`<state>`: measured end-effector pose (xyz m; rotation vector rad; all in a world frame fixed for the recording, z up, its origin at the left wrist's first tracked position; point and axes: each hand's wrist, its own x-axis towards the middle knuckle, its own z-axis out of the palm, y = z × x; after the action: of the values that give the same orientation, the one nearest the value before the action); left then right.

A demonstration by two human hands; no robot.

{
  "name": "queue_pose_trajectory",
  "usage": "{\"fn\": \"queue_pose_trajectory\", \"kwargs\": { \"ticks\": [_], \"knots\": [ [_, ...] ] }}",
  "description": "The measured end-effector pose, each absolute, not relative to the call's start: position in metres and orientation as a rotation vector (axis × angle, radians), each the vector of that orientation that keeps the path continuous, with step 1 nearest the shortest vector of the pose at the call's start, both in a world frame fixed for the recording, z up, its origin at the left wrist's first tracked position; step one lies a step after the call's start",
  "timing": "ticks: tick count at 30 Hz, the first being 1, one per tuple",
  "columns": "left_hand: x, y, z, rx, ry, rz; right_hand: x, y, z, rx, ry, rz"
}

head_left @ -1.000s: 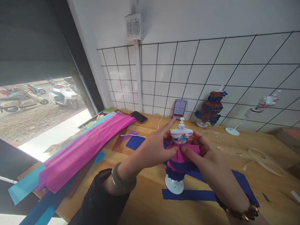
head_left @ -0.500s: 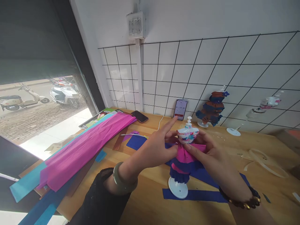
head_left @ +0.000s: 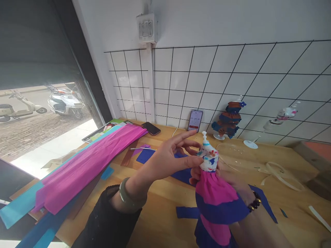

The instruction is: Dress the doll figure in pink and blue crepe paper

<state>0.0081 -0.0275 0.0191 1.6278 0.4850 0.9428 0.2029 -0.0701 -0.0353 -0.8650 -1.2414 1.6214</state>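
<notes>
1. The left hand (head_left: 165,160) was spread open. Its index finger stretched straight out, the other fingers (head_left: 190,147) were loosely bent, and the thumb tip pressed the side of the bust.
2. That bust belonged to a small white mannequin with a paint-splashed torso and a pink and dark blue crepe-paper skirt (head_left: 209,162). It was tilted toward the camera over the wooden table (head_left: 160,213), with its base out of view.
3. The right hand (head_left: 236,184) was closed around the mannequin's waist from behind. It was largely hidden by the skirt, with fingertips (head_left: 193,179) showing at the left.
4. Long pink crepe-paper sheets (head_left: 90,162) lay well apart to the left.
</notes>
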Motion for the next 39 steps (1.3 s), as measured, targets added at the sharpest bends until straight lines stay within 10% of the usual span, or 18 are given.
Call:
{"fn": "queue_pose_trajectory", "kwargs": {
  "ticks": [11,21,39],
  "knots": [
    [0.003,-0.03,0.021,1.636,0.425,0.946,0.177,-0.079,-0.03,-0.562,-1.109,1.943],
    [-0.001,-0.018,0.018,1.815,0.851,1.351,0.206,-0.083,0.001,-1.147,-1.445,0.85],
    [-0.005,-0.013,0.02,1.777,1.035,1.426,0.183,-0.096,0.003,-1.128,-1.921,0.218]
  ]
}}
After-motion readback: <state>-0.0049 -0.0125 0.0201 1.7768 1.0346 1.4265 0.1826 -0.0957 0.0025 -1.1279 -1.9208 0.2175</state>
